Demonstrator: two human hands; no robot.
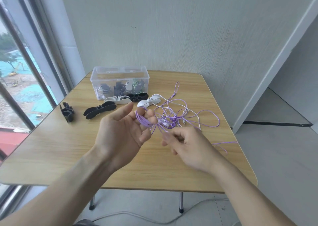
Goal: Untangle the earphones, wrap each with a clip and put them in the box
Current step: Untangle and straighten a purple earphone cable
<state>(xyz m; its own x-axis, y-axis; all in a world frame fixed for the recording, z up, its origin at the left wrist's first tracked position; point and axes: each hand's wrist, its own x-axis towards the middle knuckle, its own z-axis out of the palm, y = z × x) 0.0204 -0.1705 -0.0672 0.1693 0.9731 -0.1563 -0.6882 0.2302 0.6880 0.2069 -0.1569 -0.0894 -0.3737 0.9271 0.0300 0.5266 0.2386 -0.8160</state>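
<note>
Item: purple earphone cord (203, 116), light, limp, prone to snagging; we judge its coiled end the best hold. Our left hand (120, 131) carries coils looped round its fingers; our right hand (187, 148) pinches a strand.

— What's the surface here?
— A wooden table (68, 150) on metal legs (181, 202), pushed into a corner.
— And around it?
— A pale wall (172, 28) behind, a window (20, 71) at left showing trees and an excavator (16, 69). A grey cable (137, 217) trails across the floor underneath.
</note>
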